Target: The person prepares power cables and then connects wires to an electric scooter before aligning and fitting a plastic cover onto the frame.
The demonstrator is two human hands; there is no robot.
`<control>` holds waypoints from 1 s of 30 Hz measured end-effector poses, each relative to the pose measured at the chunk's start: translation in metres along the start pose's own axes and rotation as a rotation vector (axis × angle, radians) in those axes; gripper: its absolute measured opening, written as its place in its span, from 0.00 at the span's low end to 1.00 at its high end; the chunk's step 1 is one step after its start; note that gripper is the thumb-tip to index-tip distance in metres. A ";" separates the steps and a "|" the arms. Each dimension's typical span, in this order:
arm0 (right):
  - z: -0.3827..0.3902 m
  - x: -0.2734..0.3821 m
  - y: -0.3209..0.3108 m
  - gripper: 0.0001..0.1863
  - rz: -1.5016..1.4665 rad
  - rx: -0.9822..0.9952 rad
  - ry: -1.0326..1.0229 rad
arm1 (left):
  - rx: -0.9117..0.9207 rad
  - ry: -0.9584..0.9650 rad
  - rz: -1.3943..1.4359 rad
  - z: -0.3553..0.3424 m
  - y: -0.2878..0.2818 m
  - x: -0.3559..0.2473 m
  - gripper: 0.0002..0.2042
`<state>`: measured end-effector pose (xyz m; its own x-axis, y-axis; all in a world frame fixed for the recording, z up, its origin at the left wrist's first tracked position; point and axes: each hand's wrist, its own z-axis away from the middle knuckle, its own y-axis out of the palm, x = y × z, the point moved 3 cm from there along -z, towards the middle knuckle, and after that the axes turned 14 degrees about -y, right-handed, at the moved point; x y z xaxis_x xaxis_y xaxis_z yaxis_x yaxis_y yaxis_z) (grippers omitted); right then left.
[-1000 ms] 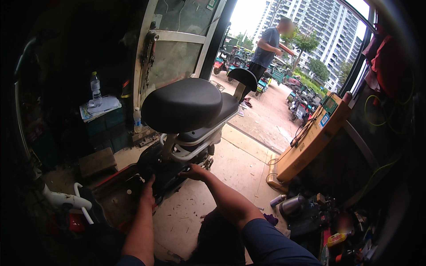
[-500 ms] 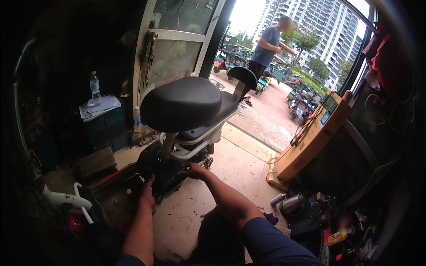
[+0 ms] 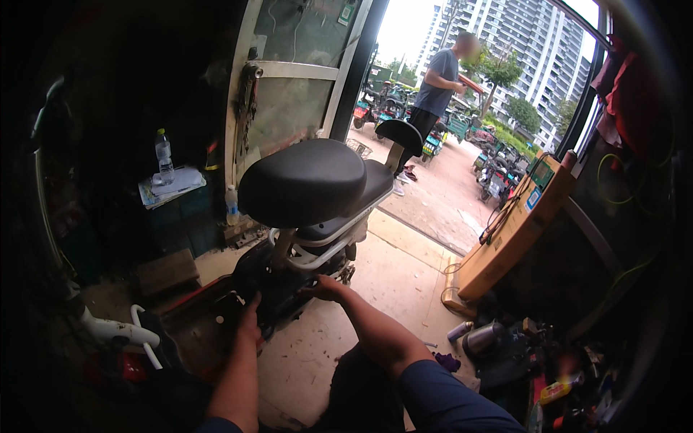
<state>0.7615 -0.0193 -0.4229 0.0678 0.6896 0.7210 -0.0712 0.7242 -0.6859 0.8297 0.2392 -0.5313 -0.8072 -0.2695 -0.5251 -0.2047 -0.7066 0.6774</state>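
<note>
An electric scooter stands before me, with a black padded seat (image 3: 303, 180) on top and a white metal tube frame (image 3: 328, 257) beneath it. Under the seat is a black plastic cover (image 3: 278, 292), its lower part in shadow. My right hand (image 3: 325, 288) grips the cover's right side, just below the white tube. My left hand (image 3: 250, 321) holds the near left edge of the same cover, thumb up and fingers curled under. Some fingertips of both hands are hidden behind the dark plastic. To the left of my left hand lies the scooter's dirty open footboard (image 3: 195, 328).
A tall orange-brown cabinet (image 3: 509, 234) stands at the right of the doorway. Tools, a metal flask (image 3: 482, 338) and clutter lie at the lower right. A plastic bottle (image 3: 164, 157) stands on papers at the left. Outside, a person (image 3: 438, 83) stands near parked scooters.
The whole view has shifted slightly, so the scene sits a little lower and to the right. Both hands stay on the black plastic cover, with little other visible movement.
</note>
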 end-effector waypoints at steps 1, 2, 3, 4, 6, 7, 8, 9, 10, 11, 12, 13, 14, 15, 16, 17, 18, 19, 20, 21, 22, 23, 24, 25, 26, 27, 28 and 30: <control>0.000 -0.001 -0.001 0.43 -0.007 0.005 -0.009 | -0.007 -0.005 -0.006 -0.003 0.000 0.000 0.39; 0.001 -0.002 -0.003 0.43 -0.015 0.010 -0.018 | 0.011 -0.011 0.000 -0.006 0.002 0.000 0.39; 0.000 0.003 -0.001 0.43 -0.027 0.022 -0.029 | 0.019 -0.015 0.009 -0.007 -0.002 0.001 0.39; 0.001 0.007 0.000 0.43 -0.025 0.027 -0.025 | 0.028 -0.020 0.017 -0.008 -0.006 0.002 0.39; 0.003 0.014 -0.001 0.42 -0.019 0.034 -0.017 | 0.013 -0.011 0.017 -0.010 -0.013 0.001 0.39; 0.001 0.018 -0.002 0.42 -0.024 0.036 -0.029 | 0.007 -0.006 0.017 -0.012 -0.015 -0.001 0.39; -0.001 0.023 -0.002 0.42 -0.030 0.038 -0.043 | 0.005 0.005 0.020 -0.013 -0.017 -0.003 0.38; 0.000 0.024 0.000 0.42 -0.038 0.037 -0.048 | 0.006 0.008 0.020 -0.013 -0.019 -0.002 0.38; 0.003 0.009 -0.003 0.39 -0.027 -0.006 -0.070 | 0.022 0.004 0.018 -0.014 -0.010 0.002 0.38; 0.006 -0.006 -0.004 0.37 -0.016 -0.050 -0.091 | 0.022 -0.031 0.018 -0.015 -0.002 0.007 0.38; 0.004 -0.003 -0.002 0.34 -0.013 -0.080 -0.129 | 0.005 -0.053 0.022 -0.009 -0.002 0.005 0.38; 0.002 -0.003 0.000 0.34 -0.017 -0.061 -0.110 | -0.012 -0.075 0.027 -0.003 0.000 0.004 0.38; 0.002 -0.003 0.002 0.34 -0.021 -0.043 -0.090 | -0.003 -0.061 0.030 0.000 0.003 0.002 0.38; 0.004 -0.003 0.002 0.34 -0.023 -0.023 -0.066 | 0.009 -0.050 0.036 0.003 0.004 0.004 0.38; 0.001 -0.012 -0.002 0.39 0.000 -0.019 -0.053 | 0.020 -0.039 0.042 0.005 0.007 0.006 0.38; -0.004 -0.019 -0.008 0.43 0.024 -0.014 -0.040 | -0.005 -0.036 -0.013 0.001 0.013 0.004 0.39; -0.005 -0.023 -0.003 0.48 0.040 0.011 -0.028 | -0.047 -0.035 -0.056 -0.001 0.012 0.001 0.40; -0.013 0.019 0.005 0.48 0.017 0.073 -0.034 | -0.146 -0.008 -0.076 0.008 -0.017 -0.013 0.41; -0.007 0.006 -0.003 0.49 0.043 0.020 -0.026 | -0.197 0.055 -0.182 0.006 -0.005 -0.015 0.42; -0.003 0.016 -0.001 0.34 0.072 -0.121 -0.086 | -0.293 0.117 -0.279 0.007 -0.010 -0.018 0.44; -0.007 0.020 -0.003 0.35 0.059 -0.105 -0.118 | -0.429 0.259 -0.416 -0.008 -0.029 -0.025 0.45; 0.014 -0.006 -0.010 0.34 0.040 -0.119 -0.081 | -0.416 0.214 -0.468 0.014 0.016 -0.019 0.34; -0.004 0.028 0.001 0.32 0.024 -0.050 -0.046 | -0.690 0.408 -0.626 -0.003 -0.034 -0.040 0.30; 0.004 0.019 0.001 0.31 -0.014 -0.082 -0.069 | -0.740 0.466 -0.806 -0.002 -0.029 -0.052 0.28; 0.008 0.002 -0.002 0.33 -0.047 -0.058 -0.032 | -0.805 0.451 -0.869 0.003 -0.012 -0.061 0.27; 0.007 -0.010 -0.002 0.35 -0.054 -0.041 -0.032 | -0.872 0.447 -0.933 0.009 -0.001 -0.076 0.26; 0.001 -0.001 0.003 0.36 -0.035 -0.035 -0.048 | -0.914 0.477 -1.020 0.016 -0.009 -0.097 0.23; 0.001 0.003 -0.004 0.39 0.069 -0.038 -0.083 | -0.920 0.445 -1.205 0.032 0.005 -0.130 0.22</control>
<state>0.7606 -0.0203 -0.4174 -0.0184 0.7359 0.6768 -0.0351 0.6761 -0.7360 0.9161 0.2915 -0.4433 -0.1710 0.6748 -0.7179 -0.0544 -0.7340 -0.6770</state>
